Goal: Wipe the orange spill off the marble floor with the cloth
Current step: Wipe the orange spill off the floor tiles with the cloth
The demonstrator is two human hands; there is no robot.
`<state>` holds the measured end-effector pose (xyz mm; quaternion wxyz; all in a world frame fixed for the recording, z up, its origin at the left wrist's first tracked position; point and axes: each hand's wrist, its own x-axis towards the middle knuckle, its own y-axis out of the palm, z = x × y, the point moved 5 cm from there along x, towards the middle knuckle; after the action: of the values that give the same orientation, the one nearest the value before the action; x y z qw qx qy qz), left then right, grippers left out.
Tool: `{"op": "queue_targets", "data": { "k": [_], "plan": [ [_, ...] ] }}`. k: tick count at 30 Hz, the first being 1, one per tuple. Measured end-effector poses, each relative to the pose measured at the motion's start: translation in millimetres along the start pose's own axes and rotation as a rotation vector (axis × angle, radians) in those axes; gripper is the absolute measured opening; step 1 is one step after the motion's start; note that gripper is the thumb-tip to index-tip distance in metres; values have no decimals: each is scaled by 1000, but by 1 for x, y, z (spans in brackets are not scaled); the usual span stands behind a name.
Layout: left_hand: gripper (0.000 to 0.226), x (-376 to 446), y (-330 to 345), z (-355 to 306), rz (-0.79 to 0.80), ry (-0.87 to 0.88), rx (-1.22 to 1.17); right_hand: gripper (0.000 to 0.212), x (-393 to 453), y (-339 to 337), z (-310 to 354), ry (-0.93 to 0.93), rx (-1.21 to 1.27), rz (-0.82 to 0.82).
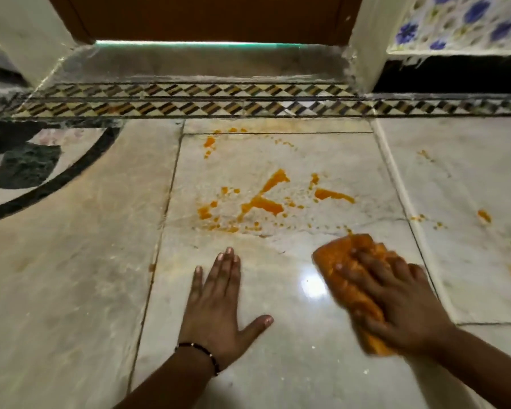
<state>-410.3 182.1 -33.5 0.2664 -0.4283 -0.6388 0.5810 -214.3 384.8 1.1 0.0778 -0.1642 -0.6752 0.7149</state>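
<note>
You see: brown wooden door at top w/ light strip under it; checkered tile border across the floor; blue floral wall tiles top right; dark curved inlay at left.

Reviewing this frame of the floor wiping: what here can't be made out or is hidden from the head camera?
- Folded orange cloth: its right part is covered by the right hand, and motion blur smears the hand's fingers.
- White marble floor under the cloth: hidden, so any orange spill there cannot be judged.
- Dark recess under the floral tiles: too dark to see.
- Both forearms: cut off by the bottom edge.
</note>
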Motion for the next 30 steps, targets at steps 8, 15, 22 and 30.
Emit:
{"op": "queue_targets", "data": {
  "k": [8,15,22,30],
  "plan": [
    [103,-4,2,1,-12,-29,42,82,98,-8,42,163,-22,-30],
    [101,-4,2,1,-55,-18,10,76,9,2,-20,-28,-66,-48],
    [100,-5,1,-1,-44,-11,-7,80,119,-11,-40,381,-20,-41],
    [98,-5,0,-1,-62,4,-28,77,16,4,9,79,-30,-91]
  ]
}}
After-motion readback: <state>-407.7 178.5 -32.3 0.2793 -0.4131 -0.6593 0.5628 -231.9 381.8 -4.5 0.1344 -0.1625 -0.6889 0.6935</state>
